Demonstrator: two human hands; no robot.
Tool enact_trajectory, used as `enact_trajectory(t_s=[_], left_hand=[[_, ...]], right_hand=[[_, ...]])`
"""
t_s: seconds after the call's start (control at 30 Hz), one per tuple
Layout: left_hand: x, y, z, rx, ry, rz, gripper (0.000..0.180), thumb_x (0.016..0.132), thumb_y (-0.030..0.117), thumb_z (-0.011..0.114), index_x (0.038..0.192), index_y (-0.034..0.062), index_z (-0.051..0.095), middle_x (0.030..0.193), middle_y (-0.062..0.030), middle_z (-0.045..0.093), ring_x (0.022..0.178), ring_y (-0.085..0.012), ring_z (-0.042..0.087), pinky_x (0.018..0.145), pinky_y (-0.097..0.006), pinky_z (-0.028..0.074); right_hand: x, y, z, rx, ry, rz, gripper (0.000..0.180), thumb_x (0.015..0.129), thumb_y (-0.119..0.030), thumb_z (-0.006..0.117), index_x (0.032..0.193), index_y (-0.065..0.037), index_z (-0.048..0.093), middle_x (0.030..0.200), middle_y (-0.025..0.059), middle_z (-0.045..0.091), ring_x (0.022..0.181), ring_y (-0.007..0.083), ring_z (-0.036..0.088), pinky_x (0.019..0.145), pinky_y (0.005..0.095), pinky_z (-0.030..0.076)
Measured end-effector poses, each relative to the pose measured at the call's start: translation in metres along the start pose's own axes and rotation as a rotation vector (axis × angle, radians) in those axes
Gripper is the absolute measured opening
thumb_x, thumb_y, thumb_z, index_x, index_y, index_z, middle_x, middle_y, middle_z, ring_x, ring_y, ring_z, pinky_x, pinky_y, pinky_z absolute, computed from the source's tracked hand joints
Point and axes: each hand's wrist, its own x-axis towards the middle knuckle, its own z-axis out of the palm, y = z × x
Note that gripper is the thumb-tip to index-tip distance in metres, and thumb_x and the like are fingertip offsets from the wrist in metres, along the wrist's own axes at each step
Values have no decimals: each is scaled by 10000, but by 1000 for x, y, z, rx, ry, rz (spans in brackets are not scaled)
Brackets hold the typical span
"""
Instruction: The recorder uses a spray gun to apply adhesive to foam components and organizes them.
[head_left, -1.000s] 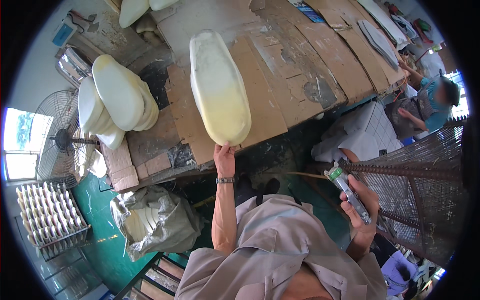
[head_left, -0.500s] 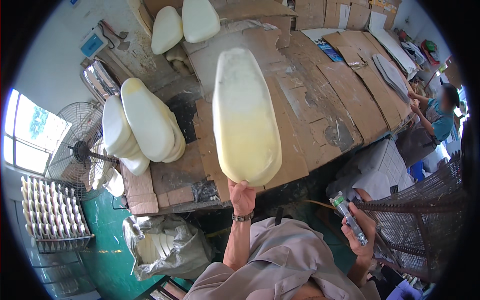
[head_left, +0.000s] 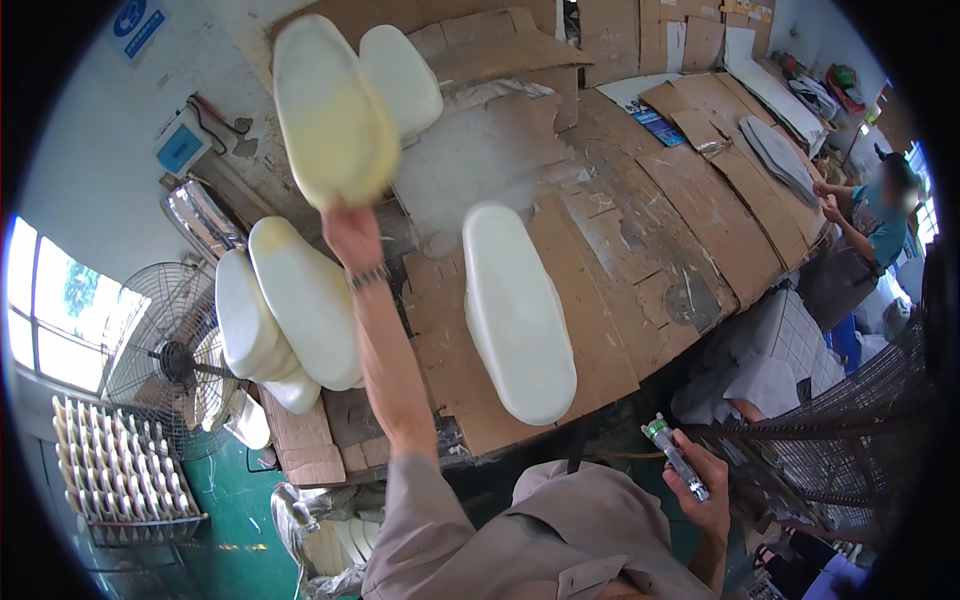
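Note:
My left hand [head_left: 354, 240] is closed on the near end of a pale yellow, sole-shaped pad [head_left: 335, 120]. My arm reaches to the far left, and the pad overlaps a similar white pad [head_left: 402, 82] there; whether they touch I cannot tell. On the cardboard in front of me lies another white sole-shaped pad [head_left: 520, 320], lengthwise and untouched. At the lower right my right hand [head_left: 706, 480] grips a small clear handheld tool with a green collar [head_left: 678, 458], its tip pointing up and left. What kind of tool it is I cannot make out.
More pads [head_left: 300, 305] are stacked at the table's left. Beyond them stand a fan [head_left: 165, 350] and a rack of pale pieces [head_left: 125, 465]. Cardboard [head_left: 690, 190] covers the table. A wire-mesh frame [head_left: 840, 440] is at my right; farther off, a person [head_left: 870, 225] works.
My left hand has carried the yellowish pad from above the front cardboard to the far left. The white pad on the cardboard now shows. My right hand still holds the clear tool.

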Motion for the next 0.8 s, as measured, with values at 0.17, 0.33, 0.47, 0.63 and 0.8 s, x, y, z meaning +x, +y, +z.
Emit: enact_trajectory(t_s=[0.17,0.33,0.47,0.63,0.8], left_hand=[[60,-15,-9,437,189,-202,329,977,149,630,1259,-8,567,1226,-132,657,1122,-257,652,964,-424,564],[-123,-44,-11,818,150,-385,290,951,96,674,1235,53,641,1086,-2,679,932,-97,621,784,-260,525],[-280,-38,-40,829,408,-542,239,957,129,675,1183,55,651,1080,-18,686,914,-123,648,782,-282,540],[-442,0,-54,744,677,-834,260,962,118,664,1202,29,624,1095,-84,694,984,-202,697,799,-334,597],[-566,34,-73,861,759,-1130,262,952,122,670,1188,19,618,1033,-99,710,928,-215,712,760,-351,619]], right_hand=[[6,-3,11,-28,-48,24,618,771,-4,762,1367,-35,604,914,166,682,749,251,669,680,319,513],[19,-10,18,27,-6,-13,616,750,41,746,1348,-18,608,875,161,660,712,253,650,659,311,511],[29,-14,14,97,2,-63,477,844,-51,715,1299,45,607,866,128,639,712,198,599,674,300,481],[31,-10,0,13,30,-78,473,850,-88,712,1281,74,604,878,135,654,717,214,611,692,316,498],[26,-8,-14,29,14,-166,478,825,-105,740,1250,78,622,891,154,662,746,240,643,698,315,514]])
